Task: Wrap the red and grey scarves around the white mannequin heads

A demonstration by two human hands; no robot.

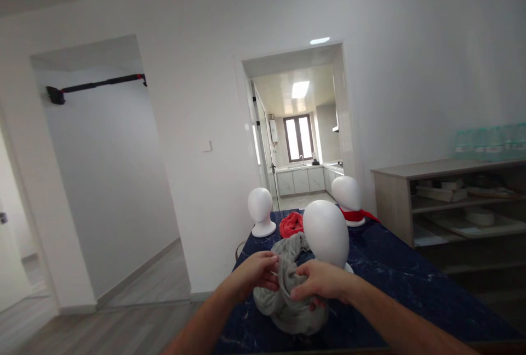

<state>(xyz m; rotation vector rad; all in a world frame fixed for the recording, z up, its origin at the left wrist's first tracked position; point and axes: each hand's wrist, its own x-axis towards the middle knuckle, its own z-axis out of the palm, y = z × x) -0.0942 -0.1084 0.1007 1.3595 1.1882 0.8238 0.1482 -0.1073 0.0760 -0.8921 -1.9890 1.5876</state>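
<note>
A bunched grey scarf [287, 316] lies in loose folds on the dark blue marbled table [370, 311], right in front of me. At its left edge my left hand [261, 272] has its fingers curled on a fold of the cloth. My right hand [320, 282] grips the scarf from the right, thumb toward the middle and some fingertips hidden in the fabric. Just behind my right hand stands a white mannequin head [326, 232], upright and bare, its base partly hidden.
Farther back are a second bare mannequin head [260, 207], a coiled red scarf [291, 224], and a mannequin head [347, 193] with a red band [353, 216] around its neck. A wooden shelf unit [392, 201] carrying bottles [489, 144] stands at the right, beyond the table.
</note>
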